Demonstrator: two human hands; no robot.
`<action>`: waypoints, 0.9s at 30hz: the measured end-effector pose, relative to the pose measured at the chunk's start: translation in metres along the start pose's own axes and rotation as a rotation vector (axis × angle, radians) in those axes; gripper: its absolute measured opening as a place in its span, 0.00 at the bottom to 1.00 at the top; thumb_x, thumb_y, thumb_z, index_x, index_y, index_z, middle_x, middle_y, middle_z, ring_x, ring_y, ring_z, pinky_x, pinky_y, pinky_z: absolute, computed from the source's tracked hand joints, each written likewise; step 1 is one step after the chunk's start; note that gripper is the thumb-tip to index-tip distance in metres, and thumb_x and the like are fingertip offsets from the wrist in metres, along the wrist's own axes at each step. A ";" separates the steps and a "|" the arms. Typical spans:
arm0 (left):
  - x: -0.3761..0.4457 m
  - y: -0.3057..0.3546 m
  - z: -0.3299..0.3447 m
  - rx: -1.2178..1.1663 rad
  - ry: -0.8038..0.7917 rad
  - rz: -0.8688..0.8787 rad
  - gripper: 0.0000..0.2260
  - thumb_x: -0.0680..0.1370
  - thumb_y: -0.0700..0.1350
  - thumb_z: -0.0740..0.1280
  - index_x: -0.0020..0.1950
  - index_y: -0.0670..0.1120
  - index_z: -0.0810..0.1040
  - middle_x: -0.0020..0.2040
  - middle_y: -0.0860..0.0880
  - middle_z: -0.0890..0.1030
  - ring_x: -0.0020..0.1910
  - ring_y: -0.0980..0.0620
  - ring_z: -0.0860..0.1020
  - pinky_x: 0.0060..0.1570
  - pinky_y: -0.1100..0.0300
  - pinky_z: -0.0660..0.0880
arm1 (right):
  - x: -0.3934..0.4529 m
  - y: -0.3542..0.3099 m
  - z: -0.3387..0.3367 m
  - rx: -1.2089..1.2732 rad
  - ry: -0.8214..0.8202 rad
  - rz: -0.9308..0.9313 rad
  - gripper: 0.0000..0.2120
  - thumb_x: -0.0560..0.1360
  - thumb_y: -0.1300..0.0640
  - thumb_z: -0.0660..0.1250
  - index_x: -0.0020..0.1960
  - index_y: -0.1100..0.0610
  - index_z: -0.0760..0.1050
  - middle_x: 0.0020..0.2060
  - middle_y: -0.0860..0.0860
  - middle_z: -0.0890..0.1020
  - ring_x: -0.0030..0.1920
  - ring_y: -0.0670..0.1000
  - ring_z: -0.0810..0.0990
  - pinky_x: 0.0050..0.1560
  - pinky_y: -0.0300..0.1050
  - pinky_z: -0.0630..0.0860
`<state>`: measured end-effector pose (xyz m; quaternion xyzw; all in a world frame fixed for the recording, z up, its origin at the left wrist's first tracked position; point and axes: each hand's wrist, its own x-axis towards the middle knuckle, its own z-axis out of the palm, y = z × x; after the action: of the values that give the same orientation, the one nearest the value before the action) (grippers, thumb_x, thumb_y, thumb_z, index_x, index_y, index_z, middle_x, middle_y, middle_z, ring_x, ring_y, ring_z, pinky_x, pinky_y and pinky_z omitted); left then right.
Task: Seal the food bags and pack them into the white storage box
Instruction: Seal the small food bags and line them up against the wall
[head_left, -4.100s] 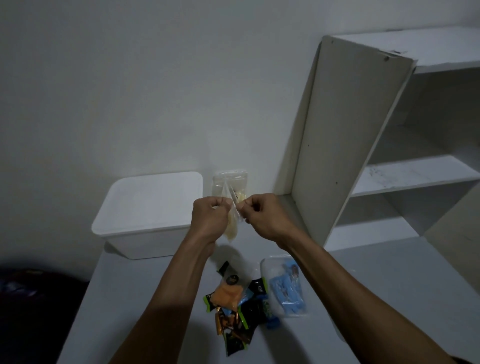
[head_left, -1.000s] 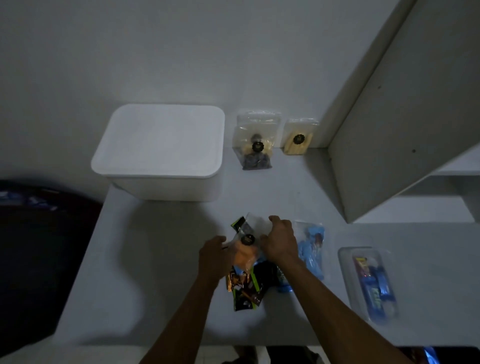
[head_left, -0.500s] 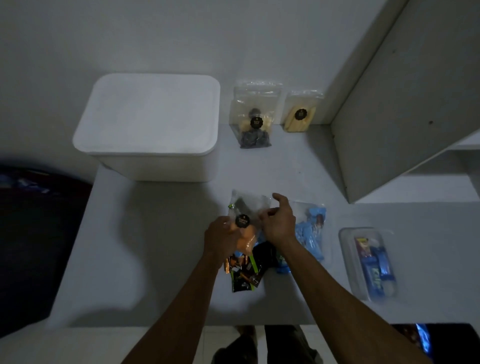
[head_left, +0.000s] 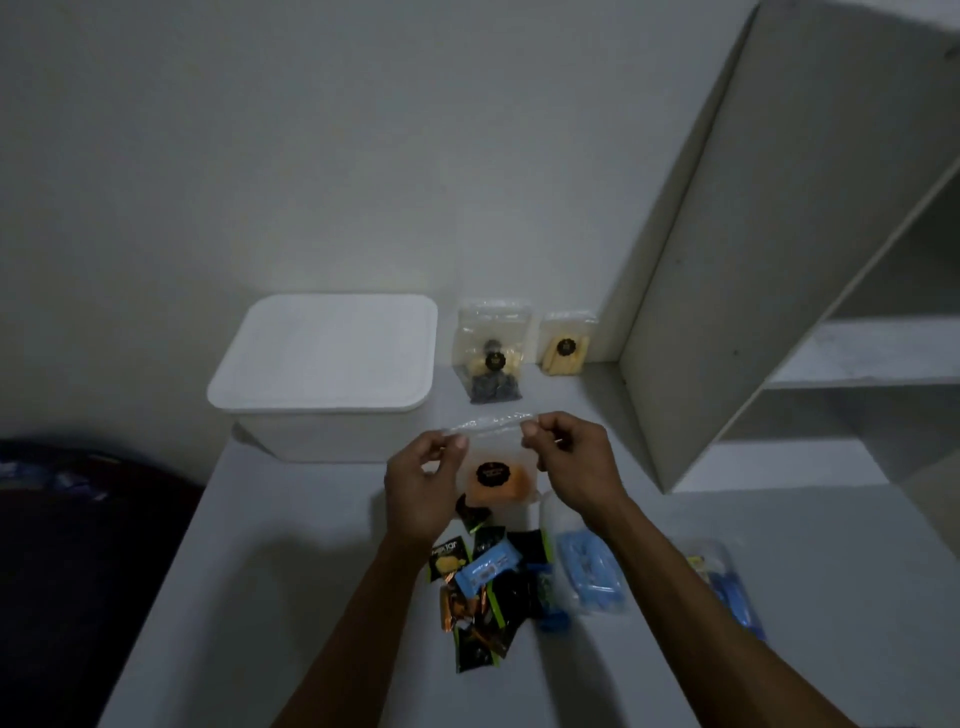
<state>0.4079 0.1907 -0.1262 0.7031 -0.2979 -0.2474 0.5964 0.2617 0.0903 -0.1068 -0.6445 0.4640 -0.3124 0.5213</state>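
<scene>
Clear bag pinched by both hands

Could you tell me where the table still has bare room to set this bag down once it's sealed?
Bare table left of the snack packets, in front of the white storage box. Also between the standing bags and both hands.

Dim, grey light all over, colours muted. Soft shadows pool under the forearms on the table. Wide-angle bending tilts the shelf unit; details look soft.
</scene>
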 end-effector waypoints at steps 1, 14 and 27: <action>0.002 0.012 0.002 -0.022 0.016 0.016 0.03 0.77 0.46 0.71 0.47 0.49 0.84 0.44 0.52 0.84 0.46 0.55 0.81 0.44 0.61 0.76 | 0.001 -0.010 -0.006 0.005 0.008 -0.019 0.05 0.78 0.55 0.69 0.45 0.56 0.81 0.39 0.52 0.84 0.29 0.38 0.77 0.33 0.33 0.74; 0.012 0.104 0.016 -0.282 -0.015 0.067 0.02 0.76 0.45 0.71 0.46 0.48 0.83 0.40 0.50 0.85 0.40 0.57 0.82 0.41 0.66 0.76 | 0.012 -0.089 -0.061 -0.009 -0.053 -0.166 0.05 0.72 0.55 0.77 0.45 0.54 0.83 0.41 0.55 0.84 0.40 0.50 0.80 0.46 0.44 0.79; 0.013 0.124 0.022 -0.225 0.063 0.075 0.06 0.76 0.42 0.70 0.40 0.50 0.83 0.38 0.51 0.83 0.39 0.55 0.79 0.42 0.59 0.76 | 0.020 -0.131 -0.045 -0.348 -0.219 -0.349 0.14 0.71 0.51 0.77 0.55 0.53 0.83 0.39 0.40 0.80 0.40 0.39 0.77 0.39 0.31 0.69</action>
<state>0.3860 0.1524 -0.0073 0.6276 -0.2755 -0.2347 0.6893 0.2651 0.0576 0.0295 -0.8246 0.3333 -0.2416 0.3882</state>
